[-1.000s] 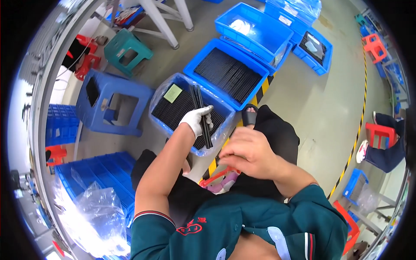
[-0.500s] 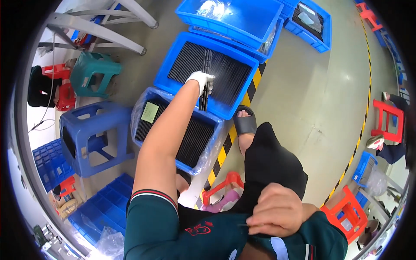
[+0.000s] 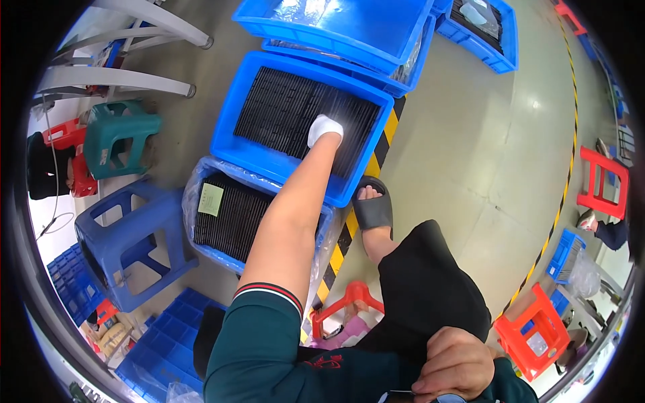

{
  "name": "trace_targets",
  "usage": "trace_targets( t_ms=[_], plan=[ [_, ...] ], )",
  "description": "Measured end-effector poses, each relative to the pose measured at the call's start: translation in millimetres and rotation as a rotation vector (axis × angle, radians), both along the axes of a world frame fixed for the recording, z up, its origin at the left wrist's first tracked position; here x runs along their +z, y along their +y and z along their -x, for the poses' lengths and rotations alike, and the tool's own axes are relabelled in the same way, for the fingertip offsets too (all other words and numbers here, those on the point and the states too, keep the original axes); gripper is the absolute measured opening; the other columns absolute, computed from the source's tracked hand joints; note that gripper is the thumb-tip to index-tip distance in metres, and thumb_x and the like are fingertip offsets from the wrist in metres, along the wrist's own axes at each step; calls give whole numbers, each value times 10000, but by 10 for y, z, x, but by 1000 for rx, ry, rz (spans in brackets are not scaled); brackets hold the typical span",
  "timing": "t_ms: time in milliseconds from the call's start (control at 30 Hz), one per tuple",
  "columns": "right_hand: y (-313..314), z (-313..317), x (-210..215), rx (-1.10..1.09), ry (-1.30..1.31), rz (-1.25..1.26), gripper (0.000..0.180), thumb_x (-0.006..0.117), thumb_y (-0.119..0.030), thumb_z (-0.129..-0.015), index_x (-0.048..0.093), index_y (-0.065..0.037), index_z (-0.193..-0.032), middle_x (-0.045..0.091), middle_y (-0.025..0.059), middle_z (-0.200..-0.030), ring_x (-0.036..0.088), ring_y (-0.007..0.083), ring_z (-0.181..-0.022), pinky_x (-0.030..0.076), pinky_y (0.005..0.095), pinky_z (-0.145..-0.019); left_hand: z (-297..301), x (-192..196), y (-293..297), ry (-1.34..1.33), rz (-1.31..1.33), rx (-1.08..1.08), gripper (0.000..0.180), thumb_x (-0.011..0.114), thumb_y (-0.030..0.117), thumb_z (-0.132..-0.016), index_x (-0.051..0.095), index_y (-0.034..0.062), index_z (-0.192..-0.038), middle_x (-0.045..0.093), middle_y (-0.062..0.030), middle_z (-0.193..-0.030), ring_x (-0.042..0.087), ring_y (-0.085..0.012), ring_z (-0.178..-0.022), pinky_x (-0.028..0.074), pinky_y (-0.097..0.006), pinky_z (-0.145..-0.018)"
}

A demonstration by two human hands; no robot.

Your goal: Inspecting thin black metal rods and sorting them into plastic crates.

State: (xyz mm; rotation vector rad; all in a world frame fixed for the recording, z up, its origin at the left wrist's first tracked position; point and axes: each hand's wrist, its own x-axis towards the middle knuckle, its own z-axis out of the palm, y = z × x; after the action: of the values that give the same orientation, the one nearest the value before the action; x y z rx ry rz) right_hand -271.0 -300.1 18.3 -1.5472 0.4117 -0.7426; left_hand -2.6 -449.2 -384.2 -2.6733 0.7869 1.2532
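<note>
My left hand (image 3: 325,131), in a white glove, is down on the black strips (image 3: 279,107) packed in rows inside a blue plastic bin (image 3: 259,159). Its fingers are hidden behind the back of the hand, so whether it holds a strip does not show. My bare right hand (image 3: 458,365) is drawn in near my chest, its fingers curled together. What sits in its fingertips, if anything, is too small to make out.
Nearer stands a plastic-lined blue bin (image 3: 194,236) of black strips with a green label (image 3: 210,200). Stacked blue bins (image 3: 322,41) rise beyond. Blue stool (image 3: 131,235) and green stool (image 3: 121,138) stand left; a red stool (image 3: 361,293) is close to my legs.
My left hand has lowered onto the bin's strips; the black strips it held upright no longer show in it. My right hand has shifted right and down. The whole view has shifted slightly.
</note>
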Motion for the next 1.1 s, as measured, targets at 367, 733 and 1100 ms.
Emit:
trace_targets(
  t_ms=[367,733,1100],
  plan=[
    [-18,36,3,-20,-19,-3,226,778,-130,-729,668,17,-861,601,119,-766,549,239,-654,418,335,-568,45,525,245,-422,376,-297,387,653,252,-814,586,126,-1173,559,-128,-1162,556,-308,-1068,491,-425,-859],
    [8,-8,-21,24,-47,-41,236,793,-132,-708,671,17,-845,601,111,-736,546,230,-629,410,324,-552,48,519,635,-447,430,-201,344,645,295,-796,611,112,-1085,558,-124,-1107,548,-308,-1041,482,-429,-847],
    [268,-77,47,160,152,-151,282,840,-233,-668,719,-94,-882,621,29,-794,538,160,-716,424,271,-578,483,1445,2331,-463,1112,-22,299,672,97,-722,607,59,-1010,614,-123,-953,569,-321,-915,444,-424,-832]
  ],
)
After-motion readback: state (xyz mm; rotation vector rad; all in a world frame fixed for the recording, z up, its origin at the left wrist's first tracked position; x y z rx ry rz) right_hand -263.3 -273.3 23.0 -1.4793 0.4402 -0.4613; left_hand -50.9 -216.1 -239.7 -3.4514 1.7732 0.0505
